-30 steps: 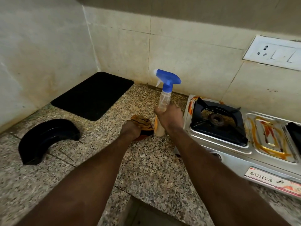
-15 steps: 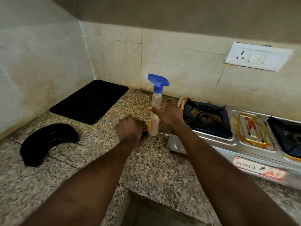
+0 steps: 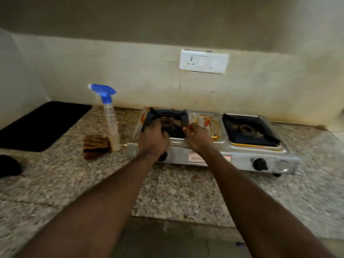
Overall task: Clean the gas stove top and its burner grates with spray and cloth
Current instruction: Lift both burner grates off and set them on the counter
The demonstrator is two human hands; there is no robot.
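Stove (image 3: 242,162) L side blocked: spray bottle (image 3: 110,116), cloth (image 3: 95,146).

spray bottle (image 3: 111,123) blue head | cloth (image 3: 95,146) brown-black stripes | mat (image 3: 42,125) black

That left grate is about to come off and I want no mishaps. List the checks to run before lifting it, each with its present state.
1. Hands free of tools: ok. The spray bottle stands upright on the counter and the cloth lies beside it, neither held.
2. Left hand gripping the left grate: cannot tell. It curls over the grate's front left, blurred.
3. Right hand gripping it: cannot tell. It sits at the grate's front right corner, contact unclear.
4. No flame: ok. None shows under the left grate or at the right burner.
5. Stove top clean: not ok. Orange smears lie on the centre tray.
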